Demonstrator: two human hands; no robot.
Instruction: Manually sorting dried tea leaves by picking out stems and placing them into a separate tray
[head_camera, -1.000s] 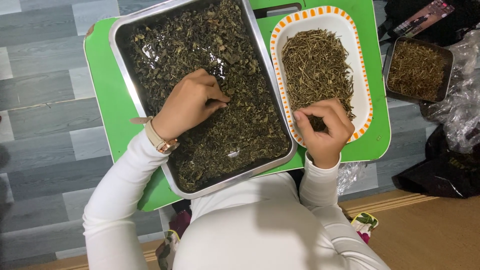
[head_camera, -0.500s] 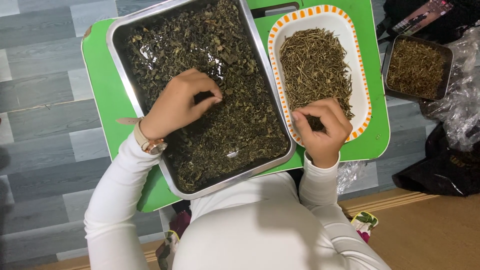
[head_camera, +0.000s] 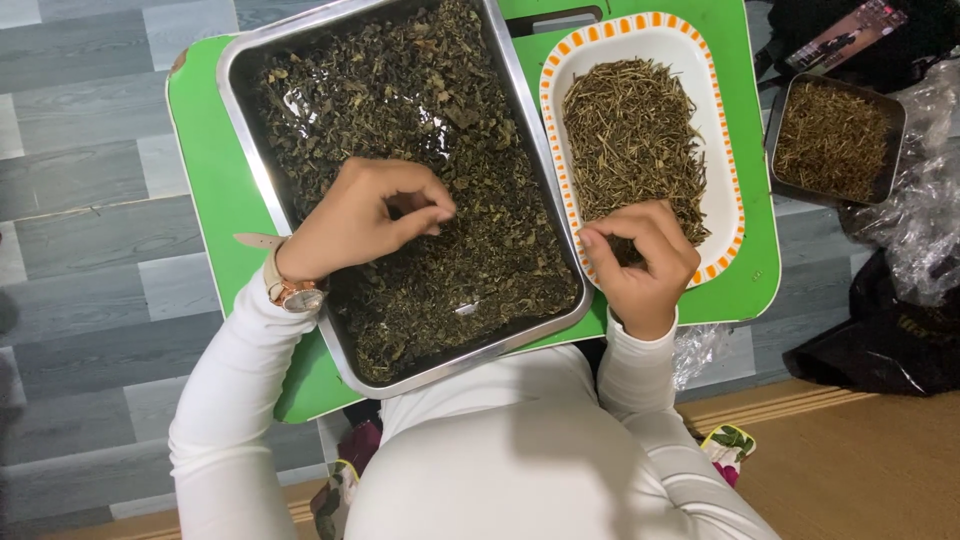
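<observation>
Two hands work over a green surface (head_camera: 205, 150): the left hand (head_camera: 355, 215), fingertips pinched narrow, hovers in a steel tray (head_camera: 245, 160) of dark dried leaves (head_camera: 420, 110); the right hand (head_camera: 640, 262), curled narrow, pinches thin stems (head_camera: 632, 130) at the near end of an orange-rimmed white dish (head_camera: 725, 180). Both likely handle light, brittle, crumbly, best taken by fingertip pinches. Farther right sits a small dark tray (head_camera: 890, 150).

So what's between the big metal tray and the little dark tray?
In the head view, the white oval dish of dried stems lies between the metal tray and small dark tray.
</observation>
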